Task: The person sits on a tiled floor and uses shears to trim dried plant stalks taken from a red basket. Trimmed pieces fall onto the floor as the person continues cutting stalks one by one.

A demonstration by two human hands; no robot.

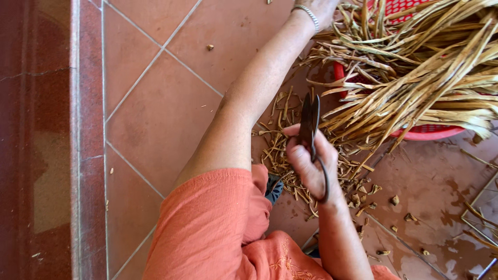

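Over tiled floor [155,119]: right hand [311,166] closed around dark scissors [309,129], blades up, tips just beside dry stalks [415,78]. Left hand [324,10] reaching into stalks at top, fingers hidden, grip not possible to tell. Stalks heaped in red basket [430,132], overhanging toward scissors. Cut pieces [280,150] scattered under right hand.

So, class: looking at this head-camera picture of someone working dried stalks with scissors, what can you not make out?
- Left hand: fingers cut off by the top edge and buried in the dried stalks.
- Red basket: mostly covered by stalks; its shape is unclear.
- Scissors: blades look closed; the handle is partly hidden in the right hand.
- Dark object under the orange sleeve: too hidden to identify.
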